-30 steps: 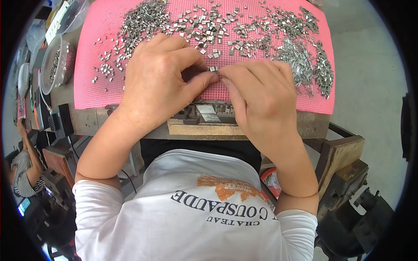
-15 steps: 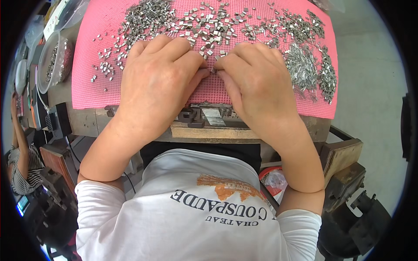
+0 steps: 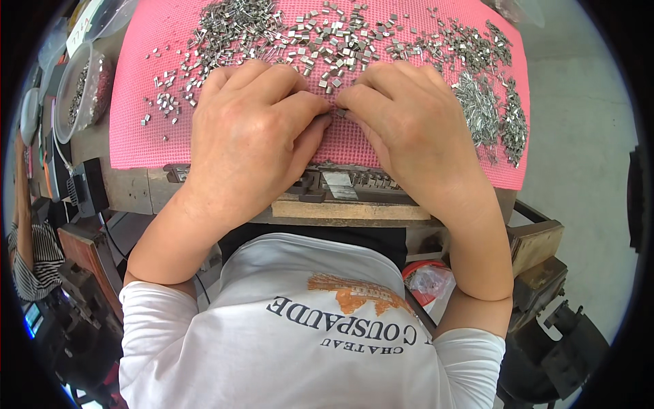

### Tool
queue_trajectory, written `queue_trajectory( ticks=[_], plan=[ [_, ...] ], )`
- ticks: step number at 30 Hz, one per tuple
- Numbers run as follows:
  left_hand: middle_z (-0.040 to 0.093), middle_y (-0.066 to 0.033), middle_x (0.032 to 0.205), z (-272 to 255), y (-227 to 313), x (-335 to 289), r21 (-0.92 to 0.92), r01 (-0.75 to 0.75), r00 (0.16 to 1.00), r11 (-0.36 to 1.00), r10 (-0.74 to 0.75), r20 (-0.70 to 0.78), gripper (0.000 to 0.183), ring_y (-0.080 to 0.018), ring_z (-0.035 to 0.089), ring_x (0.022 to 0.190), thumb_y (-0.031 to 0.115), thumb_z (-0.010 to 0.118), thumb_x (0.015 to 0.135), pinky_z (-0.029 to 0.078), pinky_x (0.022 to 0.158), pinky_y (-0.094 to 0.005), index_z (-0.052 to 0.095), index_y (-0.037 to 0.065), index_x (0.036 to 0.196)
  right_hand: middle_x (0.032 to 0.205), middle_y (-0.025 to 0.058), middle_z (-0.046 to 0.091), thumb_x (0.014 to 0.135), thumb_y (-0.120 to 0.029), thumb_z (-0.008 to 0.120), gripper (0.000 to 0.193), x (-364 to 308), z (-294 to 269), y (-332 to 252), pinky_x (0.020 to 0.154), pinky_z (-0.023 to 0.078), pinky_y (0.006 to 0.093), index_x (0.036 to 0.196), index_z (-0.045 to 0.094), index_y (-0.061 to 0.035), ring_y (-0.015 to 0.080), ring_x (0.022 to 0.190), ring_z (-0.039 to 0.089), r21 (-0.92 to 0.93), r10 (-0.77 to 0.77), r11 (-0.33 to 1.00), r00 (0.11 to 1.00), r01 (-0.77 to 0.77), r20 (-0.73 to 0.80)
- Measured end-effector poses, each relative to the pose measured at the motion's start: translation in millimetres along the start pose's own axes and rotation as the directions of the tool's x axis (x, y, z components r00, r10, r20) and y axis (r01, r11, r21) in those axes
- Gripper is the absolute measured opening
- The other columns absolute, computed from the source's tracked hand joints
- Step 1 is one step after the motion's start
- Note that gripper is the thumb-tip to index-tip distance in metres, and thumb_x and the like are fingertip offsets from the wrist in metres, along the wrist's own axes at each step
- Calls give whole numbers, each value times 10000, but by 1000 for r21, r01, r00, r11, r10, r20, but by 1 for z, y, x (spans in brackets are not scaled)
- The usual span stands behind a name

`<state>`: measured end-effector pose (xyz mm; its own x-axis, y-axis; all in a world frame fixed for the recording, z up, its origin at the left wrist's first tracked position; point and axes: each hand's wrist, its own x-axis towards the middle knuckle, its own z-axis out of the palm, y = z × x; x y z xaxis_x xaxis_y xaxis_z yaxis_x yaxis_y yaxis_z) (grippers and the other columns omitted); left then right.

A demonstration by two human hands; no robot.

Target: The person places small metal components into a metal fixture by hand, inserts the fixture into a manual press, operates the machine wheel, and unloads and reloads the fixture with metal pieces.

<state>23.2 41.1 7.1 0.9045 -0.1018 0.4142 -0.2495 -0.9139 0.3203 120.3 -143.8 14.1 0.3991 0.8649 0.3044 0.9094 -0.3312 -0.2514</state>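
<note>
My left hand (image 3: 255,129) and my right hand (image 3: 412,123) meet fingertip to fingertip just above a pink mesh mat (image 3: 153,146). A small grey metal block (image 3: 340,114) shows at the pinched fingertips of my right hand. The left thumb and forefinger are pressed together right beside it; whatever they grip is hidden. Beyond my fingers lie many loose square metal blocks (image 3: 351,49). A heap of small metal pins and bits (image 3: 235,31) spreads past my left knuckles, and thin silvery pins (image 3: 477,109) are piled to the right of my right hand.
Along the table's near edge runs a dark metal fixture (image 3: 361,181) above a wooden strip (image 3: 347,210). A clear plastic tub (image 3: 82,92) of metal parts stands at the left. Below the table is a red container (image 3: 426,276) with clear plastic. Another person's striped sleeve (image 3: 37,262) is at far left.
Both hands stay together in nearly the same place. My right hand and forearm have shifted slightly right and down, and the small block now shows closer to the right fingertips.
</note>
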Motion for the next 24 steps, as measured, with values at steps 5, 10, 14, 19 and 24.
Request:
queue_trajectory(
  ticks=[5, 10, 14, 19, 24],
  plan=[
    [672, -17, 874, 1, -2, -1, -25, 3, 1000, 1000, -4, -22, 175, -231, 621, 827, 98, 836, 727, 440, 745, -368, 765, 91, 887, 907, 59, 622, 806, -62, 702, 178, 4, 0, 0, 778, 463, 401, 982, 679, -74, 260, 876, 620, -4, -15, 1000, 1000, 15, -5],
    [644, -3, 830, 4, 0, 1, -40, 23, 999, 999, -25, -45, 115, -225, 619, 828, 128, 814, 727, 446, 779, -382, 756, 111, 825, 825, 34, 579, 796, -128, 665, 24, 5, 6, 1, 747, 439, 380, 797, 656, -106, 219, 851, 610, -34, -44, 999, 998, 42, -54],
    [661, 0, 810, 6, -1, 0, -46, 10, 996, 999, -14, -89, 128, -220, 635, 802, 113, 815, 713, 457, 773, -377, 765, 129, 829, 882, 39, 613, 803, -99, 697, 89, 1, 0, -1, 760, 437, 388, 889, 671, -103, 232, 863, 611, -17, -7, 1000, 994, 6, -112],
    [687, 8, 784, -1, -2, -5, -1, -17, 990, 1000, 17, -141, 136, -189, 635, 753, 94, 832, 696, 433, 726, -337, 761, 123, 807, 923, 78, 687, 862, 26, 716, 169, -33, -23, 1, 757, 492, 360, 1012, 693, -49, 252, 831, 643, 168, 213, 972, 921, -165, -326],
    [720, 9, 819, -5, 24, -7, -161, -108, 991, 981, 92, -99, 175, -176, 656, 770, 77, 845, 675, 420, 738, -322, 767, 122, 826, 933, 85, 675, 819, 16, 732, 174, -92, -34, -12, 777, 452, 409, 966, 672, -54, 292, 853, 631, 244, 420, 898, 881, -367, -218]
  ],
)
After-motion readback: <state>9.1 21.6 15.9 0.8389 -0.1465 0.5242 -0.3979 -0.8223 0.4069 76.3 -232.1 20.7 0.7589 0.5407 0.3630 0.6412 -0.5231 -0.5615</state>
